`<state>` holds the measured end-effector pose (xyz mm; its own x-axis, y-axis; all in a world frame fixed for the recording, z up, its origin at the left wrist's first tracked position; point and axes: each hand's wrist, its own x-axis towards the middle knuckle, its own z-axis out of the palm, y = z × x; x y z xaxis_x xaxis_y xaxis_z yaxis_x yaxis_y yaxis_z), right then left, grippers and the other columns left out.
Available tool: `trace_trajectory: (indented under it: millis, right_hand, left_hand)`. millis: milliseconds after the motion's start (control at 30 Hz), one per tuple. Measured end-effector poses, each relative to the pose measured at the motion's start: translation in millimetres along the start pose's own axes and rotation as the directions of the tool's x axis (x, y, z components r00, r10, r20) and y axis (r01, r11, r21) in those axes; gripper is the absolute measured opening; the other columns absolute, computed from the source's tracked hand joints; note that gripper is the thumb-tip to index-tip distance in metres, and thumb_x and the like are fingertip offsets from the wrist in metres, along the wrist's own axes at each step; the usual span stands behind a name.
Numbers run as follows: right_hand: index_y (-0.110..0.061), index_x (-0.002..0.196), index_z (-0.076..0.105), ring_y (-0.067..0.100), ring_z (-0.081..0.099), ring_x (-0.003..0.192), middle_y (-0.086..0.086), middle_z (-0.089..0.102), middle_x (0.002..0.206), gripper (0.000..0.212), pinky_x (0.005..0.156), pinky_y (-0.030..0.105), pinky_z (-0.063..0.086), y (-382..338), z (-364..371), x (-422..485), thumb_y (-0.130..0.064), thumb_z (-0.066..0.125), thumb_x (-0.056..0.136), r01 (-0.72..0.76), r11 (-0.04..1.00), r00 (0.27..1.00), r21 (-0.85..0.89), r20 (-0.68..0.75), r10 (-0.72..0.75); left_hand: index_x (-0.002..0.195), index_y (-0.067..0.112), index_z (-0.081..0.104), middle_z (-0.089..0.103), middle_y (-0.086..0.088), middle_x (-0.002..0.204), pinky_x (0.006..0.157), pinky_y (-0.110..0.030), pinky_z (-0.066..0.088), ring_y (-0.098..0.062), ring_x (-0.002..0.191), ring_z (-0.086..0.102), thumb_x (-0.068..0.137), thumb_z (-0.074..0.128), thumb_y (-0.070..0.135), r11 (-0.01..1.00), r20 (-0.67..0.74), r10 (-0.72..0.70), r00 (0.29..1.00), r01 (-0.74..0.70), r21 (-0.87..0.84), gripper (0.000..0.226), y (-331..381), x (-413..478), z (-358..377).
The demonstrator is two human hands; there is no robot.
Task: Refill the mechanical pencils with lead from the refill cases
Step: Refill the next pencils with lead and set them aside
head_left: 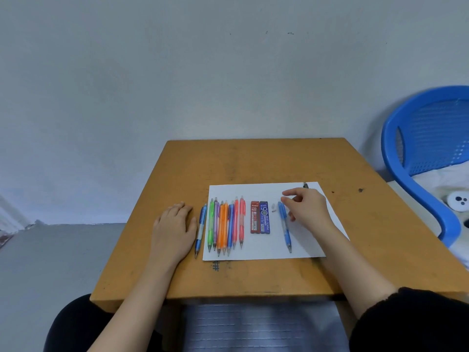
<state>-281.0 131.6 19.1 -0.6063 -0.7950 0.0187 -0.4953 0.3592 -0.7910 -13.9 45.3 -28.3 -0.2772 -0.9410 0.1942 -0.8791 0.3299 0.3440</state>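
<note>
Left hand (175,224) lies flat on my wooden worktop (253,158), fingers straight. Right hand (308,207) curls over a blue pencil (284,224); I can't tell its grip. Slim translucent pencils (225,224) and two flat refill cases (264,219) lie on white paper (266,190).

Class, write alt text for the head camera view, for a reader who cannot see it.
A person's right hand hovers by the far end of a blue mechanical pencil on white paper on a wooden table. To its left lie two refill cases and a row of coloured pencils; the left hand rests flat beside them.
</note>
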Motion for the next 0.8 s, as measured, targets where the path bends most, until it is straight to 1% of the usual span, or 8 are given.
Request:
trace_trajectory:
  millis: [100,167,233,300,400,467,600,800]
  right_hand:
    - [-0.016,0.108,0.068,0.015,0.059,0.062,0.002,0.061,0.076,0.019,0.053,0.015,0.043,-9.8,-7.8,-0.5,-0.017,0.058,0.092,0.065,0.997,0.998,0.036,0.005,-0.065]
    - [-0.016,0.109,0.069,0.015,0.058,0.067,0.001,0.062,0.079,0.02,0.058,0.021,0.048,-18.9,-10.8,-0.9,-0.015,0.06,0.091,0.126,0.992,0.991,0.025,0.034,-0.127]
    - [-0.017,0.112,0.068,0.01,0.055,0.07,-0.002,0.062,0.084,0.023,0.059,0.02,0.046,-28.8,-10.5,-0.9,-0.018,0.063,0.089,0.201,0.979,0.974,-0.038,0.115,-0.196]
    - [-0.019,0.119,0.064,0.008,0.054,0.082,-0.004,0.061,0.094,0.033,0.061,0.017,0.041,-38.6,-6.8,-1.3,-0.026,0.067,0.087,0.276,0.947,0.941,-0.163,0.247,-0.231]
    - [-0.02,0.136,0.05,0.017,0.037,0.122,-0.002,0.056,0.119,0.062,0.091,0.029,0.04,-47.0,4.1,0.6,-0.04,0.072,0.081,0.377,0.836,0.883,-0.399,0.426,-0.196]
    - [-0.02,0.142,0.042,0.023,0.024,0.131,0.002,0.047,0.133,0.08,0.103,0.039,0.032,-48.6,12.0,2.5,-0.051,0.073,0.075,0.417,0.739,0.858,-0.529,0.498,-0.127]
    - [-0.019,0.135,0.047,0.025,0.023,0.128,0.006,0.041,0.134,0.086,0.104,0.041,0.025,-48.9,22.5,7.7,-0.067,0.07,0.067,0.489,0.575,0.824,-0.656,0.564,-0.057]
    - [-0.017,0.124,0.055,0.021,0.028,0.12,0.004,0.046,0.125,0.079,0.1,0.037,0.027,-53.7,27.7,12.9,-0.065,0.073,0.063,0.514,0.574,0.811,-0.637,0.579,-0.084]
  left_hand:
    - [0.139,0.022,0.048,0.042,0.002,0.148,0.112,-0.039,0.026,-0.015,0.138,0.034,0.099,0.043,0.04,1.0,-0.001,0.0,1.0,0.0,-0.002,0.044,0.1,-0.3,0.2]
    - [0.14,0.023,0.047,0.042,0.003,0.149,0.112,-0.038,0.026,-0.014,0.138,0.034,0.099,0.042,0.04,1.0,0.001,0.0,1.0,0.0,0.003,0.044,0.6,0.1,0.3]
    - [0.14,0.023,0.047,0.041,0.003,0.149,0.112,-0.038,0.026,-0.014,0.138,0.034,0.099,0.041,0.041,1.0,0.006,-0.001,1.0,0.001,0.004,0.045,1.0,0.4,0.0]
    - [0.14,0.023,0.046,0.041,0.003,0.149,0.112,-0.037,0.026,-0.014,0.138,0.034,0.099,0.041,0.041,1.0,0.005,-0.001,1.0,0.001,0.002,0.045,1.6,-0.2,-0.8]
    - [0.141,0.024,0.046,0.04,0.004,0.149,0.112,-0.036,0.026,-0.013,0.138,0.033,0.099,0.041,0.041,1.0,0.008,-0.002,1.0,0.002,0.005,0.045,2.2,-1.1,-2.0]
    - [0.141,0.024,0.045,0.04,0.004,0.15,0.112,-0.036,0.025,-0.013,0.138,0.032,0.1,0.04,0.041,1.0,0.013,-0.006,1.0,0.006,0.004,0.045,2.6,-1.6,-2.7]
    - [0.141,0.023,0.045,0.039,0.004,0.15,0.113,-0.036,0.025,-0.013,0.139,0.032,0.1,0.04,0.041,1.0,0.012,-0.006,1.0,0.006,-0.003,0.045,3.0,-2.1,-3.5]
    - [0.141,0.024,0.045,0.039,0.004,0.15,0.113,-0.036,0.025,-0.014,0.139,0.032,0.1,0.041,0.041,1.0,0.006,-0.008,1.0,0.008,-0.009,0.045,3.2,-1.7,-3.0]
